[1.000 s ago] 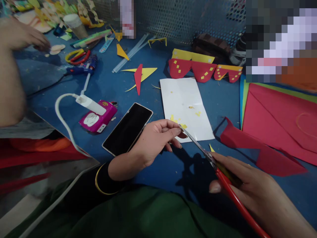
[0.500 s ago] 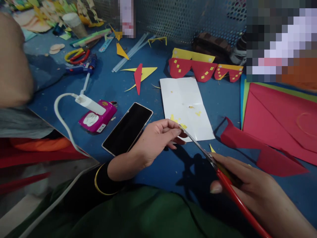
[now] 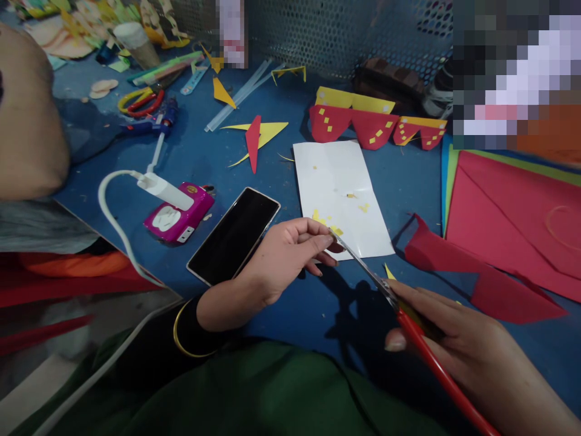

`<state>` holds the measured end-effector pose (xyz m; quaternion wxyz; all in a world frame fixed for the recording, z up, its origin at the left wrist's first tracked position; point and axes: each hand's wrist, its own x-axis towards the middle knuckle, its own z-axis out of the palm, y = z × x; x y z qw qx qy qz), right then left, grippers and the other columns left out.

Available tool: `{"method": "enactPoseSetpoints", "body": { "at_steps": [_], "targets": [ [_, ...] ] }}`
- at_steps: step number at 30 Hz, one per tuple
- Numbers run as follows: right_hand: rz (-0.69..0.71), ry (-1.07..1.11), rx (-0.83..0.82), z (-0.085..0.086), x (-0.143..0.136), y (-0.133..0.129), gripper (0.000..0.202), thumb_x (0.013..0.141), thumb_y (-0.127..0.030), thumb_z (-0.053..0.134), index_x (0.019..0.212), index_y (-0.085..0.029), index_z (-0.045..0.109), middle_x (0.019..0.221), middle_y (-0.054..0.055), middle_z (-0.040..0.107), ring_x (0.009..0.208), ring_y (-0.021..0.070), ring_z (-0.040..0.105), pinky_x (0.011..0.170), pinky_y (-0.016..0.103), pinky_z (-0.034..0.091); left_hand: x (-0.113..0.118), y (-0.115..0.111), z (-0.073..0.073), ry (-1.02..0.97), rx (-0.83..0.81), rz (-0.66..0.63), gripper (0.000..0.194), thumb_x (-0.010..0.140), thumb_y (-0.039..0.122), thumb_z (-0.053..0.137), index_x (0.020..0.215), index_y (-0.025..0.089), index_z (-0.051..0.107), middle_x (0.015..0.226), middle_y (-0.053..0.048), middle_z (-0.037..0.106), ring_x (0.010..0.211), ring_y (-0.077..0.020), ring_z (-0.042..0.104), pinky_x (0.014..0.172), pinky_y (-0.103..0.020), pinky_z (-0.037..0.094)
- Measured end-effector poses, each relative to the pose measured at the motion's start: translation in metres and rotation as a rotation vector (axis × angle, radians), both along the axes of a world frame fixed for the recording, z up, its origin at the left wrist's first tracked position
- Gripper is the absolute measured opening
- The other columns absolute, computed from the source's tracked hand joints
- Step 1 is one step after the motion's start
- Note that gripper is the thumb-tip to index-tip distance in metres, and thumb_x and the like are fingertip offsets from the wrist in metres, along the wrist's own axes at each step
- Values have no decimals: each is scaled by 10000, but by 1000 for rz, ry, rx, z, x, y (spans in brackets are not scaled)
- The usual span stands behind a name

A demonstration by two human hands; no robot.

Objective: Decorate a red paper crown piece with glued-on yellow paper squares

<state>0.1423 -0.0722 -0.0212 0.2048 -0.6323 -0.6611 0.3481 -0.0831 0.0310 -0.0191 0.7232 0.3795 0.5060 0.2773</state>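
1. Head view: likely snipping, gripping scissors (image 3: 424,353) in right hand (image 3: 465,334), blade tips meeting left hand (image 3: 290,254) in closed pinch, above near edge of white sheet (image 3: 338,174); cannot tell if holding anything there.
2. Next, probably calls for closing blades clear of left hand, keeping yellow bits (image 3: 316,216) undisturbed.
3. Leaves bare table (image 3: 406,188) between sheet's right edge and red paper (image 3: 503,297); crowded on left by phone (image 3: 233,236).
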Motion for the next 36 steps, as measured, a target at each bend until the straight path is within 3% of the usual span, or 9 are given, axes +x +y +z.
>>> {"method": "enactPoseSetpoints", "body": {
  "at_steps": [24,28,33,36],
  "targets": [
    [-16,-15,8,2,-2,2,337,822,-429,694,1138,-355,783,1008,-8,821,773,222,795,521,195,580,-3,2,-4,21,3,-35,138,899,272,675,808,170,658,837,-40,751,589,-90,661,507,-208,442],
    [-54,-40,63,3,-1,3,376,767,-538,743,1087,-347,796,953,-7,825,733,232,791,502,203,579,-3,1,-3,22,7,-26,128,903,268,676,827,165,667,858,-45,759,588,-82,658,508,-198,446],
    [-59,-173,91,2,6,1,518,751,-622,740,1211,-384,738,933,-24,816,729,235,776,622,258,626,-2,2,1,7,2,9,130,914,281,675,898,152,669,960,-71,773,628,-81,671,545,-196,479],
    [-41,-177,99,4,6,3,545,717,-659,754,1186,-380,747,916,-23,811,670,222,763,577,250,618,-2,2,0,-19,-5,12,107,923,266,659,920,159,652,997,-68,776,624,-76,669,556,-200,488]
  ]
}}
